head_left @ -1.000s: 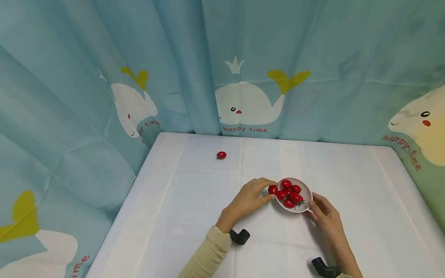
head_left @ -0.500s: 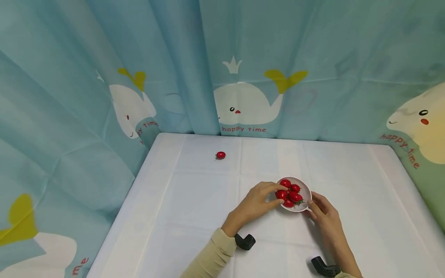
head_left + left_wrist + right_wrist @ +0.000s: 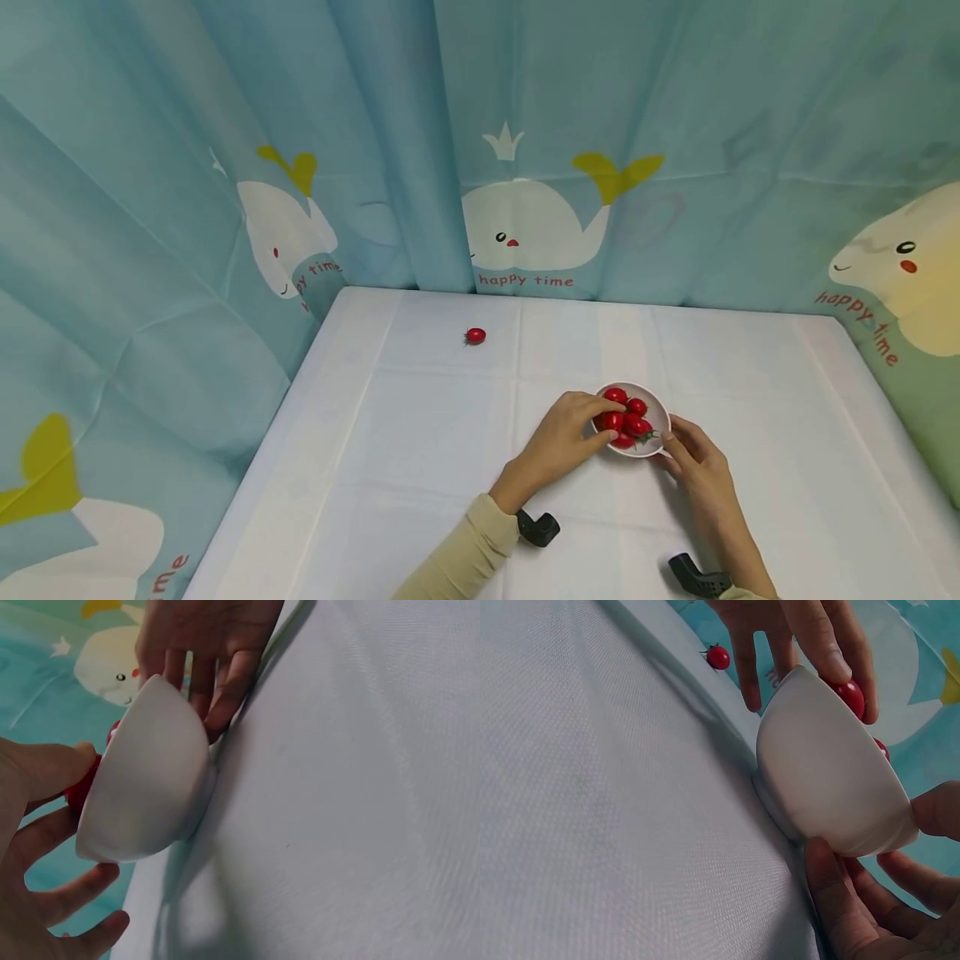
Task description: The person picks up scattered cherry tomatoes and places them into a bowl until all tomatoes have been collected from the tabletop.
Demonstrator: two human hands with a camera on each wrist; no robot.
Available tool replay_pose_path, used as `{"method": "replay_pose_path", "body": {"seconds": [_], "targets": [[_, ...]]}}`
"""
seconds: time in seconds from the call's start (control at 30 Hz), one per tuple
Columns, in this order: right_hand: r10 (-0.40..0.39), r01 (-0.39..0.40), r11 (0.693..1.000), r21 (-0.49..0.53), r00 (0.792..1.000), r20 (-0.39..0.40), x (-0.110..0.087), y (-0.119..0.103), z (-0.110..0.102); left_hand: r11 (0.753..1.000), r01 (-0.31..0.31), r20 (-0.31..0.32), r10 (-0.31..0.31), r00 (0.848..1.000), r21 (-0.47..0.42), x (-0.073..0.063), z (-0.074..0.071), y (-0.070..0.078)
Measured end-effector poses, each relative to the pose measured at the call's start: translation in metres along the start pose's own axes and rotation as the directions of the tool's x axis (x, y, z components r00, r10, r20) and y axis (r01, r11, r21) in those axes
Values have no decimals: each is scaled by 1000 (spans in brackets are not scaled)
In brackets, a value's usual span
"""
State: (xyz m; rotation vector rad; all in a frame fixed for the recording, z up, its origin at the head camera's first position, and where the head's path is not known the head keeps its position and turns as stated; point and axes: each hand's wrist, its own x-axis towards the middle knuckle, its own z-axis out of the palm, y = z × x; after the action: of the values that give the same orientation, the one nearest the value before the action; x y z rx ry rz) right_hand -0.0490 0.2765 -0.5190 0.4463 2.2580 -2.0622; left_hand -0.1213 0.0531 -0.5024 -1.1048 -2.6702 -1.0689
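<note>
A small white bowl (image 3: 657,410) stands on the table with several red cherry tomatoes (image 3: 636,426) in it. My left hand (image 3: 562,437) reaches over the bowl's left rim, and its thumb and index finger pinch a cherry tomato (image 3: 82,787) just inside that rim. The other fingers of this hand spread outside the bowl wall in the left wrist view. My right hand (image 3: 701,462) holds the bowl from the right, thumb at the rim and fingers (image 3: 832,889) against the lower outside.
One more cherry tomato (image 3: 476,336) lies alone toward the back of the white-covered table (image 3: 420,417). A blue curtain (image 3: 390,125) with whale prints hangs behind and to the left of the table. Black wrist mounts (image 3: 538,528) show on both wrists.
My left hand has moved right, bringing the pinched cherry tomato from outside the bowl's left rim to among the others inside. My right hand and the bowl have stayed nearly still.
</note>
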Motion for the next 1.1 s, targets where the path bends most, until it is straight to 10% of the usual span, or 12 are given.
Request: {"method": "replay_pose_path", "body": {"seconds": [0.33, 1.1], "targets": [[-25, 25, 999, 22, 1000, -2, 0, -1, 4, 996, 88, 34, -89, 996, 16, -2, 4, 4], [0, 0, 1000, 14, 1000, 0, 0, -1, 3, 998, 67, -13, -67, 998, -1, -2, -14, -7]]}}
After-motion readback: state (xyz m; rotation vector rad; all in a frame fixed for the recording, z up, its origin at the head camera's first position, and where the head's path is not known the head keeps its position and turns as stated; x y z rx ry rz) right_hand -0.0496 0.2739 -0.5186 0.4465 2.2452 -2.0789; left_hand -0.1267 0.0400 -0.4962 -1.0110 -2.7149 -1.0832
